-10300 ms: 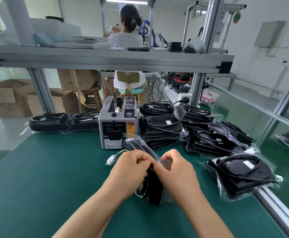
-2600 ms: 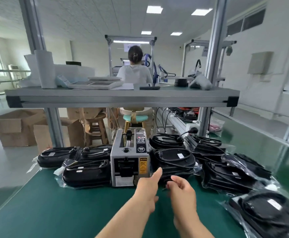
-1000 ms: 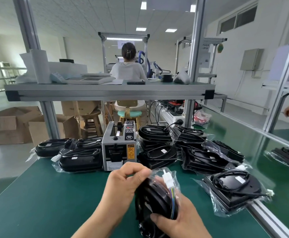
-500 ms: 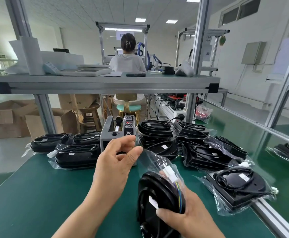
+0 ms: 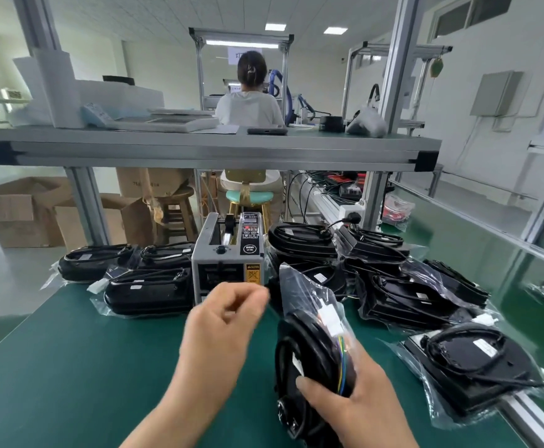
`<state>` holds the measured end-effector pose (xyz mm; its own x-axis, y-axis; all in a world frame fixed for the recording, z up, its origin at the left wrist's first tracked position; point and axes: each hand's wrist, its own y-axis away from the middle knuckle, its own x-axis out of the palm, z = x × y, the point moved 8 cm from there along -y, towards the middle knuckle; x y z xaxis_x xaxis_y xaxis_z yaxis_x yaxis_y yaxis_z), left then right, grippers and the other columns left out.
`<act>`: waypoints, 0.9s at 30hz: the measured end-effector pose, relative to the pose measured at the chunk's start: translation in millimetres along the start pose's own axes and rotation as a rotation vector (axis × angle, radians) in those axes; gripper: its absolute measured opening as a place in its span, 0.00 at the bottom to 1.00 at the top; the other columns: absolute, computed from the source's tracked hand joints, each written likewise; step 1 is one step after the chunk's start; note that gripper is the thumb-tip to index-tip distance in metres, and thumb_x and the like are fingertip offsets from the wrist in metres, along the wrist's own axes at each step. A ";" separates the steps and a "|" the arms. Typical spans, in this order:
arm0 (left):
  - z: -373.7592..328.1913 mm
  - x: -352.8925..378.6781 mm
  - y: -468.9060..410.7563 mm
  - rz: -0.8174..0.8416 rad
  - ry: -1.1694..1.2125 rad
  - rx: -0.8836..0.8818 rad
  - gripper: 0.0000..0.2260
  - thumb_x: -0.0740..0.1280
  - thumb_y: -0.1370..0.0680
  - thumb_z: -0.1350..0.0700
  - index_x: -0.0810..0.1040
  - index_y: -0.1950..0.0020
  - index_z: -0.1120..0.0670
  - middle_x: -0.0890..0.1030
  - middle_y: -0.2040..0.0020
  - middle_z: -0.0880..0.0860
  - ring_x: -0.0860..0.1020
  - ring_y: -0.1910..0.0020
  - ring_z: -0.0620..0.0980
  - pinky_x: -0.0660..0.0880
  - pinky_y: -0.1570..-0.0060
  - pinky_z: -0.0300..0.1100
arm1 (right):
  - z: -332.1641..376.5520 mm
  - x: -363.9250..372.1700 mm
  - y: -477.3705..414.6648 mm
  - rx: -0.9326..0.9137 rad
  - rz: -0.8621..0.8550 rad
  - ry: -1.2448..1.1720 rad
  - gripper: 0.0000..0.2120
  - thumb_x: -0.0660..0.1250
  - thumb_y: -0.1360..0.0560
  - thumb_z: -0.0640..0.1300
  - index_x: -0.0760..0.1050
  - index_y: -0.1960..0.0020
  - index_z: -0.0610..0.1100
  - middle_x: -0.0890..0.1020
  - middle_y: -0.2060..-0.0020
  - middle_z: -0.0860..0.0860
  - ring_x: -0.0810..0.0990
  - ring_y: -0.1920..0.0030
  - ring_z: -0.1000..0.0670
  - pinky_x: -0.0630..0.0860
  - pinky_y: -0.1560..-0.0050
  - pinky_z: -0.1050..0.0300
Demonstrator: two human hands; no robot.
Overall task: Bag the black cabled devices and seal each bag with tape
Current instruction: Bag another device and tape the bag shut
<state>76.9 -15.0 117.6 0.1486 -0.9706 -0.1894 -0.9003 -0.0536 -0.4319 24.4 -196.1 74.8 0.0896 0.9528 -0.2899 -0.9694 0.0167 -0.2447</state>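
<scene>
The green bench (image 5: 70, 367) runs out under both our hands. Beyond and to the right of our right fingertips lies a loose heap of black devices (image 5: 393, 286) in clear bags. Out past our left knuckles to the left lie three more bagged units (image 5: 147, 289). The tape dispenser (image 5: 228, 257) stands just beyond our left fingertips, its mouth facing them.

The device in hand (image 5: 312, 350) stands on edge in its bag, long axis running up and away from us. Our right hand (image 5: 354, 402) grips it low on the near side, fingers wrapped round the body and its coiled cable. The bag neck (image 5: 299, 286) rises unsealed above those fingers, leaning towards the dispenser. A white connector (image 5: 330, 318) sits inside the bag just above our right fingertips.

Our left hand (image 5: 222, 324) hovers between dispenser and bag, fingers curled with thumb and forefinger tips drawn close. The blur hides whether a strip of tape is pinched there; we cannot tell.

We judge the sealing step is on. The neck lies just to the right of our left fingertips and slightly beyond them, so the left hand is the nearer one to close it, while the right steadies the bag.
</scene>
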 end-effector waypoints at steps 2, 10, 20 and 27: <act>-41.0 20.1 20.3 0.151 -0.097 0.303 0.07 0.69 0.24 0.45 0.83 0.48 0.41 0.80 0.49 0.43 0.79 0.48 0.44 0.72 0.50 0.29 | -0.6 -0.6 -1.8 0.005 -0.020 -0.016 0.25 0.74 0.39 0.44 0.78 0.44 0.62 0.86 0.60 0.59 0.84 0.59 0.63 0.72 0.59 0.76; -72.9 53.8 22.9 0.480 -0.397 0.589 0.11 0.67 0.21 0.47 0.84 0.43 0.49 0.76 0.43 0.41 0.70 0.37 0.43 0.69 0.38 0.46 | -4.4 9.1 -0.6 -0.039 0.051 0.000 0.39 0.75 0.32 0.39 0.68 0.39 0.79 0.82 0.45 0.68 0.80 0.43 0.66 0.73 0.46 0.74; -42.1 21.4 34.9 0.111 -0.250 0.474 0.22 0.77 0.29 0.49 0.76 0.37 0.47 0.73 0.43 0.40 0.77 0.50 0.42 0.72 0.51 0.28 | -11.1 1.4 -5.7 0.004 0.048 -0.179 0.35 0.80 0.36 0.40 0.72 0.35 0.60 0.86 0.48 0.58 0.84 0.46 0.58 0.75 0.51 0.73; 2.6 29.5 48.1 0.175 -0.190 0.130 0.09 0.77 0.28 0.53 0.78 0.59 0.42 0.79 0.57 0.43 0.78 0.56 0.44 0.69 0.57 0.29 | -3.2 3.3 -5.2 -0.004 0.085 -0.277 0.44 0.81 0.43 0.64 0.71 0.32 0.53 0.86 0.46 0.56 0.84 0.44 0.57 0.75 0.48 0.73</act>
<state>39.1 -45.6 88.9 0.0804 -0.9006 -0.4272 -0.8607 0.1534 -0.4855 30.4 -194.0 72.2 -0.0582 0.9972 -0.0459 -0.9698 -0.0674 -0.2343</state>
